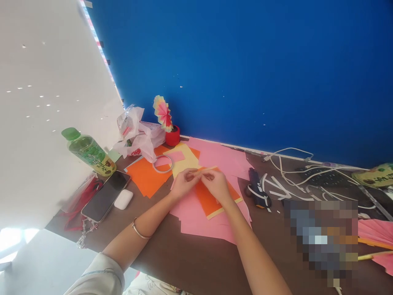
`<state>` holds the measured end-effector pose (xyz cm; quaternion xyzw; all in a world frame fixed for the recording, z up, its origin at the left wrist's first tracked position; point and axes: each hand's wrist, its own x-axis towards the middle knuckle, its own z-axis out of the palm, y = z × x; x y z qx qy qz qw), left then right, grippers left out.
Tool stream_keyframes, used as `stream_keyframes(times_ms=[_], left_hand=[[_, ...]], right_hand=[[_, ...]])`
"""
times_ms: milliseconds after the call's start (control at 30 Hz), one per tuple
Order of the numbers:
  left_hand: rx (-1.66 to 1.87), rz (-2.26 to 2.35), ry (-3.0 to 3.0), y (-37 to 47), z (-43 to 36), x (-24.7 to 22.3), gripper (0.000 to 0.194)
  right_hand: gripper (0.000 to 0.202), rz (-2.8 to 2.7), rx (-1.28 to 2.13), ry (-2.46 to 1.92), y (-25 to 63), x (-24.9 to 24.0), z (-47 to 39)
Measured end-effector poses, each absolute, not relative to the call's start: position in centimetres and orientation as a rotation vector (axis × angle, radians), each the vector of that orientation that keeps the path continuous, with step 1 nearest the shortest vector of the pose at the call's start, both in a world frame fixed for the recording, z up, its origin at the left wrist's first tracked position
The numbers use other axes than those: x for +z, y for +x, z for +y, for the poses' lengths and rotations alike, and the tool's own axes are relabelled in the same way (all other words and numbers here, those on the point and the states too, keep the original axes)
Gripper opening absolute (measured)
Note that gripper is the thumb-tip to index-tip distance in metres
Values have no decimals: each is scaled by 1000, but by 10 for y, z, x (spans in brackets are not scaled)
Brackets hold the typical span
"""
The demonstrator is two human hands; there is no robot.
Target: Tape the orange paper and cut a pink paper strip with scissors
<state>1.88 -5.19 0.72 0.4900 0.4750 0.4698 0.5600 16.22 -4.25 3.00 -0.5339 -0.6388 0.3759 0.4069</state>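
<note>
My left hand (185,181) and my right hand (215,184) meet over the middle of the desk, fingers closed in pinches. Between them is a narrow, pale yellow-orange paper strip (203,169), its ends partly hidden by my fingers. Just below my right hand lies an orange sheet (208,201) with a yellow border along its lower edges. Large pink sheets (196,224) spread out beneath it. Behind my left hand are yellow paper (181,169) and a pale ring (163,164), with more orange sheets (149,178) to the left.
On the left stand a green-capped bottle (90,152), a phone (106,195) and a white case (123,199). A paper fan (163,114) rises from a red roll (172,136) near plastic bags (139,135). Right are a dark tool (258,189), white strips (278,187), cables and a pixelated area.
</note>
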Motion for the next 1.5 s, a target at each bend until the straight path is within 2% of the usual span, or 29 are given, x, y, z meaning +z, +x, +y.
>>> stream_keyframes(times_ms=[200, 467, 633, 900, 1200, 1500], left_hand=[[1117, 1168, 1307, 18, -49, 4, 28], [1097, 1144, 1214, 16, -49, 6, 31], [1101, 1147, 1100, 15, -48, 8, 28], [1085, 1267, 1117, 17, -48, 11, 26], [1077, 1231, 1139, 17, -50, 14, 18], [1091, 1224, 1173, 16, -48, 8, 19]], right_hand=[[14, -1611, 995, -1339, 161, 36, -45], [26, -1596, 995, -1462, 171, 35, -41], [12, -1590, 965, -1391, 175, 34, -38], [16, -1566, 1022, -1366, 170, 34, -41], [12, -1510, 1015, -1408, 170, 33, -40], [15, -1493, 983, -1451, 168, 32, -41]])
